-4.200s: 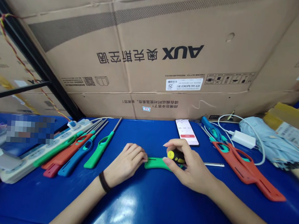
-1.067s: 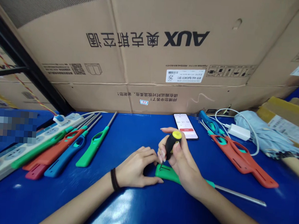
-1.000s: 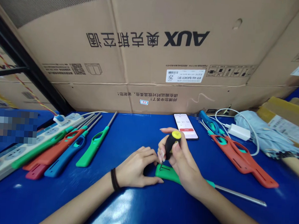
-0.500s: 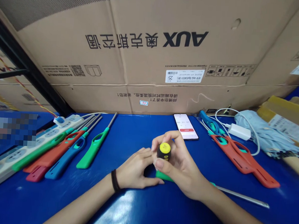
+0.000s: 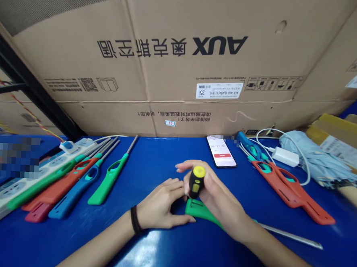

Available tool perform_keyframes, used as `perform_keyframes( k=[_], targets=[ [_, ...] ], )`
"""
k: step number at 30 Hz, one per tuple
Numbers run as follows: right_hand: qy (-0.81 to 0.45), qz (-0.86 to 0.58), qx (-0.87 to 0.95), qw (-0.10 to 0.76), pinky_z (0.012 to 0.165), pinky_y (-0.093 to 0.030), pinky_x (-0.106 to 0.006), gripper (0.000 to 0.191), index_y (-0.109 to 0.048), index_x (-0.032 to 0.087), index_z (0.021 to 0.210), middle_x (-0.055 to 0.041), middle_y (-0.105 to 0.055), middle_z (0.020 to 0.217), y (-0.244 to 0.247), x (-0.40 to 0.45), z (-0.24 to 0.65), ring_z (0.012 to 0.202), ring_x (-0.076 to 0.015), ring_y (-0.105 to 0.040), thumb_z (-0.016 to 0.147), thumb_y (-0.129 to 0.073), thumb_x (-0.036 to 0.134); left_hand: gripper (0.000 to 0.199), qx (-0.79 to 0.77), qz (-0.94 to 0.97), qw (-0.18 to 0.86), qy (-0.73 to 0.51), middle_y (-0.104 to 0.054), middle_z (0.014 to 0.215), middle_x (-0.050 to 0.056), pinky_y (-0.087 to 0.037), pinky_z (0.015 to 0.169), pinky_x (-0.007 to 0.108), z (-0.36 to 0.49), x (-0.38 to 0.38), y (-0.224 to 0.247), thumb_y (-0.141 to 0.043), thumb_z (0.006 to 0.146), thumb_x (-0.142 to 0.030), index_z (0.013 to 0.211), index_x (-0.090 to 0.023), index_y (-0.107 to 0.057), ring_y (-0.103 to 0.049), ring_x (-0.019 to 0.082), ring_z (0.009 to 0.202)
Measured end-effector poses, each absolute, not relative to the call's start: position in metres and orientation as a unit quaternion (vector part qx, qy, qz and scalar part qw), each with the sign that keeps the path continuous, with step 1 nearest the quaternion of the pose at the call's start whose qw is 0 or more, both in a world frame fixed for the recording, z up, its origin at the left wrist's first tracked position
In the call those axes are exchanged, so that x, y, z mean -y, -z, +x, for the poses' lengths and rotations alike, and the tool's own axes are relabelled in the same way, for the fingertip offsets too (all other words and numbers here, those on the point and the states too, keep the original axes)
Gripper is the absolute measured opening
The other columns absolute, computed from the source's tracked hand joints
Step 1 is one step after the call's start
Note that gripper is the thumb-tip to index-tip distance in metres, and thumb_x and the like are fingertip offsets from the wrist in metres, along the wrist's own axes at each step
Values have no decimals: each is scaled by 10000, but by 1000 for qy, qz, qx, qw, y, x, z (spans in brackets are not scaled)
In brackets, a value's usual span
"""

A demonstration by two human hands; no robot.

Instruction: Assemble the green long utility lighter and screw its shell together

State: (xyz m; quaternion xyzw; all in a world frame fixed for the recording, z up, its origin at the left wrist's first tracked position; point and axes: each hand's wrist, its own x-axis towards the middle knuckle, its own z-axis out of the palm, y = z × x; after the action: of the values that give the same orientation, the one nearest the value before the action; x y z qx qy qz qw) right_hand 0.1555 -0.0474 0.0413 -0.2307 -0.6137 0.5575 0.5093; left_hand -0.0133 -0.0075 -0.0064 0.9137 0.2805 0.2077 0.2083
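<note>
A short screwdriver with a black handle and yellow cap [image 5: 197,181] stands nearly upright at the handle end of a green lighter [image 5: 202,212]. My right hand [image 5: 218,200] is closed on the screwdriver, its index finger stretched out past the handle. The lighter lies on the blue table, partly beneath my right hand, with its metal tube pointing right. My left hand [image 5: 165,205] rests palm down beside the lighter's end, its fingertips close to the screwdriver and its thumb apart; whether it grips anything small is hidden.
Several lighters, among them a blue one [image 5: 76,189] and a green one [image 5: 109,181], lie left by a white power strip [image 5: 18,187]. A phone [image 5: 221,151] lies behind my hands. Orange lighters [image 5: 276,184], a charger [image 5: 286,156] and light-blue cloth [image 5: 318,160] are at the right. A large carton [image 5: 169,80] stands behind.
The screwdriver has tilted and more of its black handle shows. My right hand's fingers have shifted around it, uncovering more of the green lighter. My left hand has hardly moved.
</note>
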Motion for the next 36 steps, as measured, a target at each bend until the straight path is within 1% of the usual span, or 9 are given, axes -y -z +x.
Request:
perform_keyframes(
  k=[5,10,13,15,20,23,25,31,36],
  targets=[
    [-573,-204,600,519,882,-425,-342,271,-438,315,1023,-9,-493,1146,-41,51,154,1040,-162,-513,848,-643,287,304,-281,909,232,-202,-633,966,51,-488,838,366,-13,7,6,-685,744,-416,930,-190,-601,-600,226,904],
    [-548,-241,623,503,927,-398,-406,346,-519,278,1161,-79,-466,1216,-41,51,155,1119,-223,-468,953,-345,493,369,-280,911,218,-210,-636,1054,84,-482,865,403,-13,8,7,-701,732,-434,975,-177,-598,-592,262,983],
    [-550,-237,621,506,917,-414,-389,187,-507,279,1038,-60,-429,1305,-41,52,154,1093,-204,-494,894,-546,392,350,-282,908,228,-212,-634,1036,81,-493,843,387,-13,8,7,-692,738,-401,986,-178,-585,-599,249,951],
    [-564,-230,602,517,857,-448,-375,320,-437,290,1023,-55,-467,1254,-40,52,153,1007,-190,-532,812,-668,355,322,-285,908,233,-202,-637,1000,68,-496,833,383,-13,8,6,-696,730,-388,958,-185,-592,-602,242,923],
    [-546,-245,613,516,878,-428,-388,350,-529,258,1109,-89,-463,1255,-37,49,154,1056,-216,-507,938,-363,515,378,-280,911,217,-209,-627,1073,85,-468,895,412,-13,7,7,-703,727,-442,987,-188,-598,-577,264,1008],
    [-558,-234,610,512,879,-428,-362,165,-514,278,1028,-55,-414,1322,-39,50,154,1022,-180,-528,896,-549,370,343,-281,913,205,-213,-628,983,75,-489,837,388,-14,8,9,-687,738,-436,947,-180,-598,-590,245,926],
    [-570,-227,593,521,845,-441,-339,282,-451,300,1016,-31,-452,1252,-39,52,154,962,-156,-544,828,-661,306,335,-284,913,210,-204,-625,947,61,-494,814,377,-14,8,9,-692,734,-420,948,-181,-595,-594,230,877],
    [-546,-245,612,517,921,-410,-395,343,-552,257,1082,-85,-486,1186,-39,52,155,1097,-218,-486,934,-381,515,337,-272,912,207,-225,-636,1019,71,-484,851,380,-13,7,7,-702,726,-443,916,-190,-587,-595,252,969],
    [-590,-204,559,546,776,-467,-326,242,-461,284,951,-22,-523,1096,-40,50,153,784,-125,-548,820,-663,314,338,-289,909,221,-205,-642,939,58,-466,909,425,-14,8,8,-695,732,-430,953,-198,-587,-611,243,908]
  ],
)
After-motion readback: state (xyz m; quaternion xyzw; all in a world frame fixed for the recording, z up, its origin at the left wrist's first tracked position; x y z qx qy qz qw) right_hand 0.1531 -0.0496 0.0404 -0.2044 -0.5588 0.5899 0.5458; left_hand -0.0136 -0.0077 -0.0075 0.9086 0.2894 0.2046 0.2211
